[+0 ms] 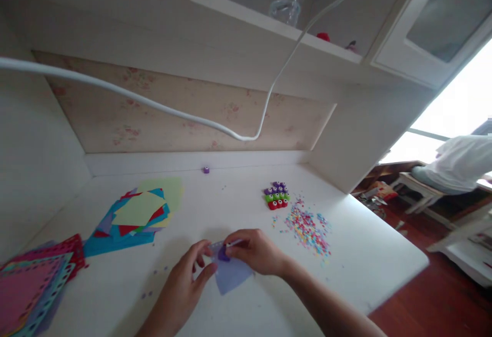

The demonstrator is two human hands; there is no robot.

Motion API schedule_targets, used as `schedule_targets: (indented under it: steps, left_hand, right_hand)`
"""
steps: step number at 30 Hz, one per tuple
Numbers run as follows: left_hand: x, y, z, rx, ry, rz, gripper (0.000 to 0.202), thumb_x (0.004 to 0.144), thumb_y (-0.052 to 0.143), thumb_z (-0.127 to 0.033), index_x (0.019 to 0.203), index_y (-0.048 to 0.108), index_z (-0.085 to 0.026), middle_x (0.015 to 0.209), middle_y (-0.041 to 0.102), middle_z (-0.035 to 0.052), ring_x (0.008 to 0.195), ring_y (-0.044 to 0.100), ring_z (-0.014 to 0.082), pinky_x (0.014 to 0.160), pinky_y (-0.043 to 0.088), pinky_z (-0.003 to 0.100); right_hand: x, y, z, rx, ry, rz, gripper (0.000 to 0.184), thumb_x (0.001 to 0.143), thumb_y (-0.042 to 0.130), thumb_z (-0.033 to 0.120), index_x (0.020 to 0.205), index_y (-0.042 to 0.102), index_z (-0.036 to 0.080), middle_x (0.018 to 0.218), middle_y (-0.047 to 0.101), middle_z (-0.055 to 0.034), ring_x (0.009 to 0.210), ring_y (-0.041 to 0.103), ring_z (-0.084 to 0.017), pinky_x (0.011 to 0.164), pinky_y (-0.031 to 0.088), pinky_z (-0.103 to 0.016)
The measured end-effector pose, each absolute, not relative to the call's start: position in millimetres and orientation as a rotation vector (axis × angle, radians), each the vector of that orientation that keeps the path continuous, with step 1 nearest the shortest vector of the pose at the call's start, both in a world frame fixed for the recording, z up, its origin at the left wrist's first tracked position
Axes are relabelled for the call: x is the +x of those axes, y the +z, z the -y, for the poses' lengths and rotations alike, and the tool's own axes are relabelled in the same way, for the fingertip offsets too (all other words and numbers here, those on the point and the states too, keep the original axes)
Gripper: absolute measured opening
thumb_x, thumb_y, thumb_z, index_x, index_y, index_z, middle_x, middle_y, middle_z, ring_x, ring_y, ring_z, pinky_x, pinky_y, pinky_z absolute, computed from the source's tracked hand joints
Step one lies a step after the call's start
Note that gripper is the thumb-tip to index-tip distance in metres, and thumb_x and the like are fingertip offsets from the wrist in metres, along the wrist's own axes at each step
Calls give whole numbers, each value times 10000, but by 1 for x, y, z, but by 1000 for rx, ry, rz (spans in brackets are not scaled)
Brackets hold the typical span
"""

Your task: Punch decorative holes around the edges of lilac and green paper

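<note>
Over the white table, a lilac sheet of paper [232, 278] with a row of small holes along its upper edge lies between my hands. My left hand [190, 270] has its fingers curled at the paper's left edge, with thumb and fingertips on it. A small purple craft punch [223, 254] sits at the upper edge of the sheet. My right hand [255, 250] is closed on this punch, thumb and index finger pressed to it; part of it is hidden behind the fingers.
Coloured paper sheets [138, 209] lie at left; hole-edged sheets [31, 291] are nearer. Purple, green and red punches [277, 197] stand grouped beside scattered confetti [307, 226]. Another purple punch [206, 170] is at the back. A white cable [154, 102] hangs across. A person [461, 165] sits right.
</note>
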State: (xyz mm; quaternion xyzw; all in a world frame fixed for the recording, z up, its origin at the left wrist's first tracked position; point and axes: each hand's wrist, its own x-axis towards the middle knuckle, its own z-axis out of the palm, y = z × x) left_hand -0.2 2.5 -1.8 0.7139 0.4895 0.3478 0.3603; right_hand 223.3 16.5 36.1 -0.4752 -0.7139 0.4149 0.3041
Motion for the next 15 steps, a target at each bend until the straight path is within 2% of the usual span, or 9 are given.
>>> schedule_targets:
  steps: [2, 4, 7, 9, 15]
  left_hand:
    - [-2, -6, -1, 1865, 913, -1305, 357, 930, 516, -486, 1161, 579, -222, 1005, 695, 61, 770, 661, 178, 675, 558, 293]
    - [-4, -11, 1, 1918, 912, -1321, 318, 947, 492, -462, 1134, 600, -229, 975, 694, 50, 757, 666, 173, 659, 558, 280]
    - [-3, -16, 4, 2038, 903, -1318, 260, 952, 501, -401, 1116, 619, -237, 951, 703, 49, 777, 679, 184, 731, 570, 311]
    - [-2, -18, 4, 2103, 889, -1311, 229, 953, 506, -357, 1104, 629, -237, 959, 712, 54, 836, 690, 202, 787, 571, 340]
    - [-1, -19, 1, 2187, 831, -1328, 193, 950, 514, -282, 1081, 649, -242, 1034, 722, 52, 960, 686, 218, 875, 559, 374]
  right_hand:
    - [245, 40, -40, -1444, 974, 1838, 276, 901, 598, 406, 1021, 725, 193, 925, 767, -39, 817, 715, -170, 710, 553, -255]
    - [275, 48, -70, -1806, 571, 1810, 294, 885, 594, 450, 976, 746, 215, 895, 769, -25, 810, 714, -174, 724, 547, -259]
    - [322, 61, -117, -2013, 323, 1714, 381, 925, 506, 445, 1106, 720, 187, 989, 760, -89, 907, 702, -230, 792, 525, -324]
    - [347, 64, -141, -2121, 196, 1677, 377, 917, 508, 417, 1117, 722, 179, 1062, 746, -112, 983, 681, -253, 838, 496, -333]
    - [378, 43, -173, -2382, -7, 1673, 335, 865, 553, 410, 1072, 754, 241, 1069, 747, -89, 1057, 645, -257, 839, 466, -303]
